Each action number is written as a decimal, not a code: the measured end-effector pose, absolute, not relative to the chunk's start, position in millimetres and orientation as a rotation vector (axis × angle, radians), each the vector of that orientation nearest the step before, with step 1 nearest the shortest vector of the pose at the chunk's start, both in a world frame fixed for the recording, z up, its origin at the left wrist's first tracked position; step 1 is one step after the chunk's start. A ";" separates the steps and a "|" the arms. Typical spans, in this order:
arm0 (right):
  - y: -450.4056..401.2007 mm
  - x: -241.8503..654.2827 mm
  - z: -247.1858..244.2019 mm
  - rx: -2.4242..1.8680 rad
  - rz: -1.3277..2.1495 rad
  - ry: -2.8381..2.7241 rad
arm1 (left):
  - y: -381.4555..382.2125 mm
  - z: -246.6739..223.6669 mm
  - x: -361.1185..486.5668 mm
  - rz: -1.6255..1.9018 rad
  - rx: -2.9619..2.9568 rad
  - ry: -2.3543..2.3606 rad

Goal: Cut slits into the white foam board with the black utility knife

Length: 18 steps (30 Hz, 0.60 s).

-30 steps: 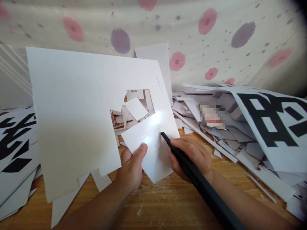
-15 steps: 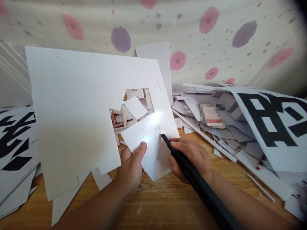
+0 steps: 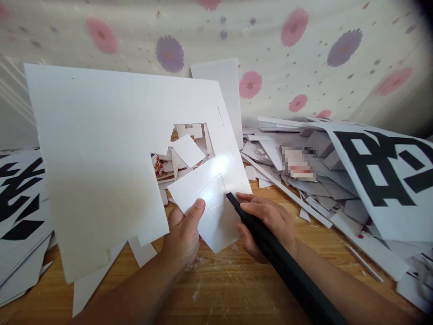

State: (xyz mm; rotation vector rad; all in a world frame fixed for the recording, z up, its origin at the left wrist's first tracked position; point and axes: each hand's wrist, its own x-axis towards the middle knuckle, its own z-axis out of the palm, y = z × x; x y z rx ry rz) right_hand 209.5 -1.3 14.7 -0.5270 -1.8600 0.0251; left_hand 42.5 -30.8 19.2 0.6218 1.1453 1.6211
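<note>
White board (image 3: 101,135) tilts up over the wooden table (image 3: 237,295). Left hand (image 3: 182,234) pinches its lower right part, thumb on the face, fingers mostly hidden behind. Right hand (image 3: 272,221) grips a slim black tool (image 3: 291,271), tip at a scored line (image 3: 223,183). Best done, I judge, with light, even strokes, board braced, hidden fingers clear of the tip.

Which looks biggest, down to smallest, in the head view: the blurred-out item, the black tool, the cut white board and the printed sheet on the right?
1. White board, by far
2. Printed sheet, cut off by the picture's edge
3. Black tool, also cut off
4. Blurred-out item
</note>
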 end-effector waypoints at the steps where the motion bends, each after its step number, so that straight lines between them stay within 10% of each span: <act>1: -1.4 209.3 14.5 -0.530 0.036 -1.860 | -31.0 19.6 42.6 1.619 0.623 1.140; 18: -10.0 215.4 11.4 -0.647 0.280 -1.756 | -27.8 19.5 43.6 1.666 0.635 1.077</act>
